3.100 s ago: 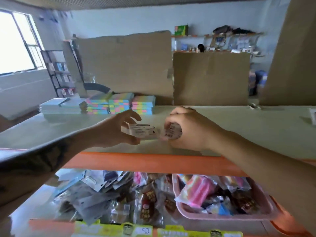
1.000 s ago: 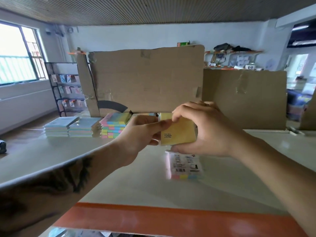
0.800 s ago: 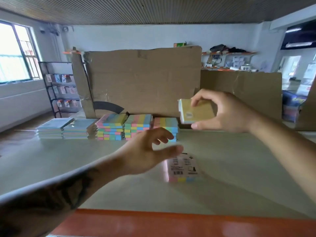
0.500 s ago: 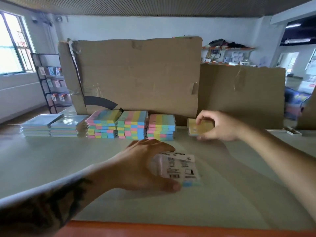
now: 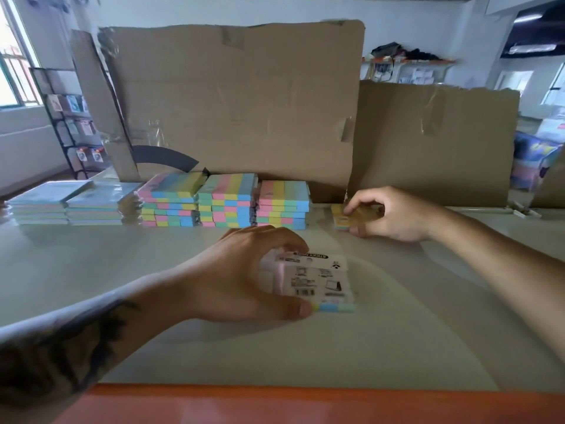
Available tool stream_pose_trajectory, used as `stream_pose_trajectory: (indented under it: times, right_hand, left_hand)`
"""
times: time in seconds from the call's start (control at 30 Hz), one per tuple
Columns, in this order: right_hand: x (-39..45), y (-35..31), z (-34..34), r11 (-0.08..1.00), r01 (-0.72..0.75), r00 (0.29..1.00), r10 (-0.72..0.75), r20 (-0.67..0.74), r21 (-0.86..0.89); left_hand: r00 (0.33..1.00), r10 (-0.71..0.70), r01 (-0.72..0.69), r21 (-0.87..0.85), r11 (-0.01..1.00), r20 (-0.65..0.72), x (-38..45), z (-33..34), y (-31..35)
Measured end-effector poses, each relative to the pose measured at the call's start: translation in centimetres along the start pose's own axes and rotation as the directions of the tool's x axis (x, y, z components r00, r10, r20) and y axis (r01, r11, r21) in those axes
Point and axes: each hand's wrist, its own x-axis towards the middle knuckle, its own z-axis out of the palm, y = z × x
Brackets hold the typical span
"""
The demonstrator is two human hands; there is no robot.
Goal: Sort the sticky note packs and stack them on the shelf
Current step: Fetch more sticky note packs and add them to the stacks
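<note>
While the left hand (image 5: 244, 280) grips a labelled pack (image 5: 318, 280) mid-shelf, the right hand (image 5: 394, 214) pinches a yellow pack (image 5: 341, 218) beside the stacks (image 5: 226, 200).

We count three multicoloured stacks (image 5: 224, 200), two pale blue stacks (image 5: 65, 203), one yellow pack (image 5: 345, 217), one labelled pack (image 5: 318, 280), two cardboard sheets (image 5: 238, 96)

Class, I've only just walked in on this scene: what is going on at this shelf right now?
A person is sorting sticky note packs on a pale shelf top. The right hand holds a yellow pack down on the shelf, just right of three stacks of multicoloured packs lined up against a cardboard sheet. The left hand grips a multicoloured pack, label side up, nearer the front edge. Two stacks of pale blue packs stand further left.
</note>
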Motion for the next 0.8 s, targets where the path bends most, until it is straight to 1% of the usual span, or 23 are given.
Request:
stream_pose_trajectory:
  times: [0.13, 0.2, 0.23, 0.3, 0.33, 0.37, 0.43, 0.47, 0.5, 0.53, 0.57, 0.6, 0.67, 0.73, 0.8]
  right_hand:
    - [-0.3, -0.8, 0.1, 0.998, -0.009, 1.0, 0.011, 0.026, -0.064]
    - [-0.8, -1.6, -0.2, 0.988, 0.038, 0.999, -0.042, -0.022, -0.149]
    - [-1.2, -2.2, -0.6, 0.986, 0.063, 0.995, -0.075, -0.069, -0.156]
    - [-2.3, -3.9, -1.4, 0.988, 0.134, 0.978, -0.144, -0.154, -0.077]
    - [-3.0, -4.8, -1.6, 0.985, 0.173, 0.973, -0.171, -0.157, -0.003]
    - [-3.8, -5.9, -1.7, 0.973, 0.214, 0.971, -0.202, -0.128, 0.084]
    - [-5.3, -8.0, -1.5, 0.944, 0.26, 0.964, -0.267, 0.01, 0.202]
    - [-5.9, -8.9, -1.2, 0.946, 0.261, 0.953, -0.284, 0.104, 0.194]
    - [-6.3, -9.6, -0.8, 0.955, 0.256, 0.942, -0.281, 0.184, 0.149]
    - [-6.4, -9.9, -0.3, 0.962, 0.257, 0.934, -0.271, 0.231, 0.092]
    - [-6.4, -10.1, 0.1, 0.964, 0.265, 0.935, -0.265, 0.237, 0.033]
    - [-6.2, -10.1, 0.5, 0.96, 0.278, 0.941, -0.27, 0.206, -0.015]
    - [-5.9, -10.1, 1.1, 0.955, 0.296, 0.951, -0.292, 0.101, -0.026]
    - [-5.8, -9.9, 1.2, 0.959, 0.279, 0.96, -0.28, 0.013, 0.043]
    - [-5.8, -9.9, 1.0, 0.957, 0.258, 0.966, -0.255, -0.04, 0.129]
  left_hand:
    - [1.0, -0.022, 0.022, -0.048, 0.999, -0.003, 0.0, 0.1, -0.1]
    - [1.0, -0.023, 0.022, -0.084, 0.996, -0.019, 0.0, 0.1, -0.3]
    - [0.999, -0.028, 0.024, -0.108, 0.994, -0.032, -0.1, 0.1, -0.4]
    - [0.997, -0.054, 0.042, -0.191, 0.981, -0.056, -0.1, 0.1, -0.8]
    - [0.996, -0.067, 0.049, -0.239, 0.97, -0.067, -0.1, 0.1, -1.0]
    - [0.994, -0.076, 0.051, -0.281, 0.958, -0.079, -0.1, 0.1, -1.3]
    - [0.991, -0.087, 0.048, -0.341, 0.939, -0.098, 0.0, 0.0, -1.7]
    - [0.99, -0.09, 0.045, -0.368, 0.929, -0.106, 0.2, 0.1, -1.9]
    - [0.989, -0.094, 0.042, -0.393, 0.919, -0.114, 0.3, 0.1, -2.0]
    - [0.988, -0.095, 0.035, -0.421, 0.906, -0.122, 0.4, 0.1, -2.0]
    - [0.986, -0.098, 0.029, -0.445, 0.895, -0.134, 0.5, 0.1, -2.0]
    - [0.985, -0.096, 0.017, -0.467, 0.884, -0.146, 0.6, 0.1, -1.8]
    - [0.984, -0.083, -0.01, -0.517, 0.856, -0.156, 0.7, 0.0, -1.5]
    - [0.986, -0.074, -0.027, -0.582, 0.813, -0.149, 0.8, -0.1, -1.3]
    - [0.984, -0.085, -0.035, -0.639, 0.769, -0.155, 0.9, -0.1, -1.4]
